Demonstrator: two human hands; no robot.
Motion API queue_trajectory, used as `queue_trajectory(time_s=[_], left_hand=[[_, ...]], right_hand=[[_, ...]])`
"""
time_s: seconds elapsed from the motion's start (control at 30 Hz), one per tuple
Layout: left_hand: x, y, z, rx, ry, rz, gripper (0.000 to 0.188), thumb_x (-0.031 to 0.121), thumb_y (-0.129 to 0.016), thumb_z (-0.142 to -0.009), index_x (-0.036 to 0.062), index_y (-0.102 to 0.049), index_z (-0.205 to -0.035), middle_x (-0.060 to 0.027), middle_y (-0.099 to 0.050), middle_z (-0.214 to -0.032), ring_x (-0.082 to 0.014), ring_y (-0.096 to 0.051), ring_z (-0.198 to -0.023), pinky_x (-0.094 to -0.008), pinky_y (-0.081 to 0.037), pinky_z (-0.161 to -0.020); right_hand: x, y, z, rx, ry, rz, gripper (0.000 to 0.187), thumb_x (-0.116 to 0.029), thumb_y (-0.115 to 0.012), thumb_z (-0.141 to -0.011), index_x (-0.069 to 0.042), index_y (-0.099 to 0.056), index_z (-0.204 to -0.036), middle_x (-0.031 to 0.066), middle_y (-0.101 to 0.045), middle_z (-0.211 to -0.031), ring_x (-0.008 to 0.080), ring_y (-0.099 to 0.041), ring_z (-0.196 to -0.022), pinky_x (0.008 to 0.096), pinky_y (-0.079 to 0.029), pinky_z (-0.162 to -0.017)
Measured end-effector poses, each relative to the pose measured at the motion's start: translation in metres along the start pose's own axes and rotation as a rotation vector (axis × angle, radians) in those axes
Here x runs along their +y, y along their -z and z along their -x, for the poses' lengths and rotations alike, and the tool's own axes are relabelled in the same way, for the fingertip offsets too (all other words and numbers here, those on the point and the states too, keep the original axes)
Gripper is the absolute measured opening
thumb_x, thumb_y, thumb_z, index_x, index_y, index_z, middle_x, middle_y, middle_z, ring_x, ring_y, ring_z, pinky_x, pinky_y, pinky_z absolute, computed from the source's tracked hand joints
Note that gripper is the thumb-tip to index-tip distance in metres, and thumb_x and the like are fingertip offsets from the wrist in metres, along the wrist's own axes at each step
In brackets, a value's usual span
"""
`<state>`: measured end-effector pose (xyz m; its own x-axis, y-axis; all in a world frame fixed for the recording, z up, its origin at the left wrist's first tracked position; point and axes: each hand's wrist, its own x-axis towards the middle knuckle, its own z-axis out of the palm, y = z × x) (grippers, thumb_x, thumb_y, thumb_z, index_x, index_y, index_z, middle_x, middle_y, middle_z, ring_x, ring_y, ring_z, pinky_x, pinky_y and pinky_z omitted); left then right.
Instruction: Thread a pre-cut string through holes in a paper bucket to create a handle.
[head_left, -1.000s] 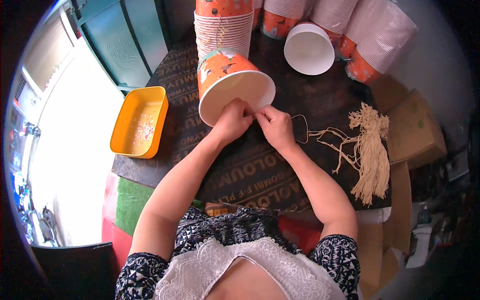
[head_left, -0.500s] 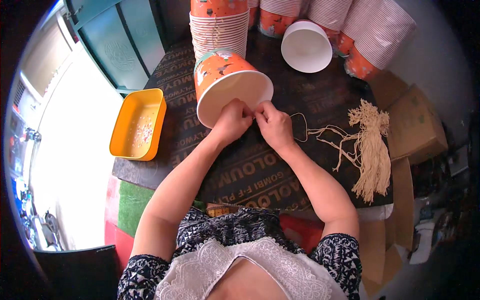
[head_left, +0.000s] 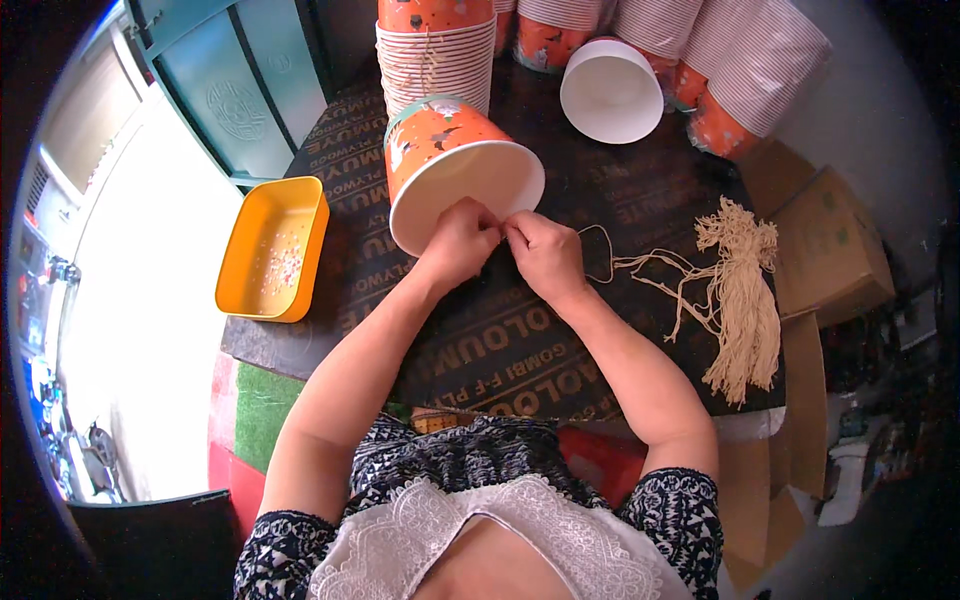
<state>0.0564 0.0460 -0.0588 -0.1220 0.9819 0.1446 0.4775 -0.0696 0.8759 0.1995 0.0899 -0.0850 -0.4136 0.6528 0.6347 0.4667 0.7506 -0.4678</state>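
An orange paper bucket point(head_left: 445, 135) with a white inside lies on its side on the dark table, its mouth toward me. At the lower right of its rim my left hand point(head_left: 460, 245) is closed, fingertips pinched together in front of the opening. My right hand point(head_left: 546, 255) pinches right beside it, the fingertips of both hands almost meeting. From behind the right hand a thin beige cord point(head_left: 607, 240) loops out toward a bundle of beige cords point(head_left: 745, 310) on the right. What sits between the left fingertips is too small and covered to tell.
A yellow plastic tub point(head_left: 240, 250) with small colourful bits stands at the table's left edge. Behind the bucket rises a stack of nested buckets point(head_left: 435, 60). Another white-lined bucket point(head_left: 612, 92) and several wrapped stacks point(head_left: 760, 70) stand at the back; a cardboard box point(head_left: 835, 245) is beyond the right edge.
Both hands stay at the rim with only a slight shift of the fingertips. The whole view has moved a few pixels; the bucket and cords otherwise lie as before.
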Motion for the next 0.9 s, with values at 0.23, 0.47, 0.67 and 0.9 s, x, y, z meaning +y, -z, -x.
queue_trajectory(time_s=[0.23, 0.47, 0.67, 0.9], left_hand=[[-0.009, 0.002, -0.003, -0.065, 0.094, 0.1, 0.013, 0.007, -0.056, -0.08, -0.0052, -0.059, -0.083, -0.0085, -0.058, -0.062, -0.0133, -0.052, -0.045, -0.0286, -0.041, -0.038], [-0.01, 0.001, -0.003, -0.066, 0.04, 0.103, 0.012, 0.003, -0.054, -0.077, -0.0064, -0.061, -0.072, -0.0086, -0.055, -0.054, -0.0148, -0.051, -0.039, -0.0287, -0.039, -0.036], [-0.01, 0.001, -0.002, -0.046, -0.004, 0.126, 0.011, 0.001, -0.055, -0.077, -0.0071, -0.061, -0.072, -0.0091, -0.055, -0.054, -0.0143, -0.052, -0.039, -0.0279, -0.039, -0.035], [-0.007, 0.005, -0.002, -0.072, 0.057, 0.094, 0.011, 0.006, -0.057, -0.082, -0.0045, -0.059, -0.079, -0.0071, -0.055, -0.06, -0.0132, -0.052, -0.043, -0.0272, -0.041, -0.037]], right_hand=[[-0.003, 0.0, 0.001, -0.034, 0.07, 0.072, 0.006, -0.006, -0.063, -0.076, -0.005, -0.061, -0.082, 0.0138, -0.063, -0.078, 0.0337, -0.062, -0.068, 0.0404, -0.049, -0.056], [-0.006, 0.002, 0.001, -0.025, 0.1, 0.108, 0.006, -0.003, -0.061, -0.074, -0.005, -0.058, -0.079, 0.0133, -0.062, -0.077, 0.034, -0.061, -0.066, 0.0407, -0.049, -0.054], [-0.002, 0.0, 0.001, -0.055, 0.054, 0.002, 0.008, -0.008, -0.057, -0.076, -0.005, -0.056, -0.083, 0.0168, -0.061, -0.076, 0.0379, -0.06, -0.067, 0.0471, -0.048, -0.055], [0.002, 0.008, -0.01, -0.265, -0.252, -0.265, 0.011, -0.012, -0.057, -0.077, -0.003, -0.061, -0.081, 0.017, -0.063, -0.075, 0.0353, -0.062, -0.07, 0.0433, -0.048, -0.061]])
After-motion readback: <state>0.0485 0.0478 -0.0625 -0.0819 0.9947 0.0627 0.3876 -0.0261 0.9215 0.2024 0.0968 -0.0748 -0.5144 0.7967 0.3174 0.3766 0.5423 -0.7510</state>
